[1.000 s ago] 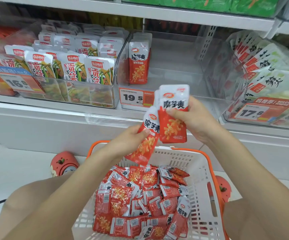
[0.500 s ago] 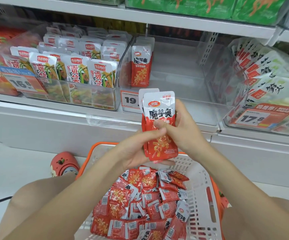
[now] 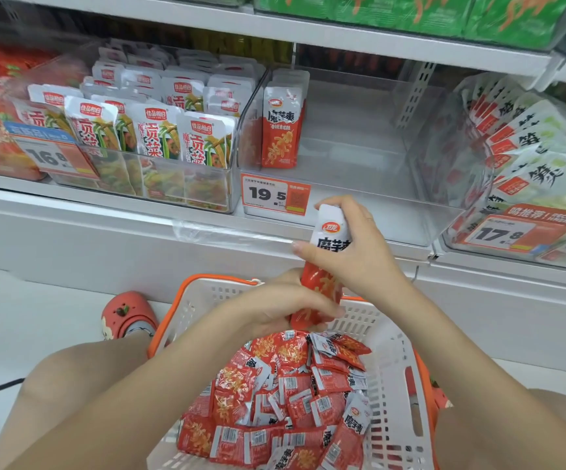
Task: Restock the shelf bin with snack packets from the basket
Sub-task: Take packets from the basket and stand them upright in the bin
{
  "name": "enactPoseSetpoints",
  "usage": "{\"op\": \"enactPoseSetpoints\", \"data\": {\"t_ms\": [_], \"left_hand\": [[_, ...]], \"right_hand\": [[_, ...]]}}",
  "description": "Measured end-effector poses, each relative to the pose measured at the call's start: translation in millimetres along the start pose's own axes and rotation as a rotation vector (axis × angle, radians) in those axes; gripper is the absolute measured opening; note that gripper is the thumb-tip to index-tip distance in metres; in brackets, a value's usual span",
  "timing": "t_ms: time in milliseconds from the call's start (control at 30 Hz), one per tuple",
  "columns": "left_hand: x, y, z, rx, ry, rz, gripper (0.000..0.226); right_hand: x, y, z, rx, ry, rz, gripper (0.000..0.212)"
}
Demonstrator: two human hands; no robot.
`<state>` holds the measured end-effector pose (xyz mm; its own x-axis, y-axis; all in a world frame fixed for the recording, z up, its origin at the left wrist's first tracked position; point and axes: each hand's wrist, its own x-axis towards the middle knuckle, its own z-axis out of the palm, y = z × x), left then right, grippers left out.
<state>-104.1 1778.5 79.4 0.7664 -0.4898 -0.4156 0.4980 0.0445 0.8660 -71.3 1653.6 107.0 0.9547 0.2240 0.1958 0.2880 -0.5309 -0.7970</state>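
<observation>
Both hands hold a small stack of red-and-white snack packets (image 3: 325, 262) upright above the basket. My right hand (image 3: 356, 256) grips the white upper part from the right, and my left hand (image 3: 285, 303) wraps around the red lower end. The white basket with an orange rim (image 3: 393, 368) sits between my knees and holds several loose red packets (image 3: 285, 395). The clear shelf bin (image 3: 359, 154) with the 19.5 price tag (image 3: 274, 195) stands just beyond my hands. A few matching packets (image 3: 281, 127) lean upright against its left wall.
A clear bin of white-and-green packets (image 3: 145, 130) stands left of the target bin. Another clear bin of pale green packets (image 3: 529, 157) stands to its right. Green bags fill the upper shelf (image 3: 410, 11). A red shoe (image 3: 125, 313) rests on the floor beside the basket.
The two packets that my hands held apart have come together into one stack. The stack has turned edge-on and dropped lower, closer to the basket.
</observation>
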Motion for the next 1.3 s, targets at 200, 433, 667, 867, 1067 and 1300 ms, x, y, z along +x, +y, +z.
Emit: {"op": "enactPoseSetpoints", "data": {"t_ms": [200, 433, 667, 867, 1067, 1300], "left_hand": [[2, 3, -5, -0.229, -0.044, -0.018, 0.038], [2, -1, 1, 0.052, -0.049, -0.054, 0.032], [7, -7, 2, -0.182, 0.033, -0.058, 0.033], [3, -4, -1, -0.23, 0.04, -0.128, 0.026], [1, 9, -33, -0.443, -0.263, -0.161, 0.05], [-7, 30, -35, 0.088, 0.044, 0.085, 0.044]], "right_hand": [[0, 0, 0, 0.071, 0.149, -0.004, 0.061], [0, 1, 10, 0.001, 0.134, 0.03, 0.049], [-2, -3, 14, 0.069, 0.203, 0.037, 0.029], [-1, -2, 7, 0.232, 0.016, 0.17, 0.055], [4, 7, -10, 0.545, -0.295, 0.289, 0.05], [11, -9, -8, 0.636, 0.031, 0.245, 0.036]]}}
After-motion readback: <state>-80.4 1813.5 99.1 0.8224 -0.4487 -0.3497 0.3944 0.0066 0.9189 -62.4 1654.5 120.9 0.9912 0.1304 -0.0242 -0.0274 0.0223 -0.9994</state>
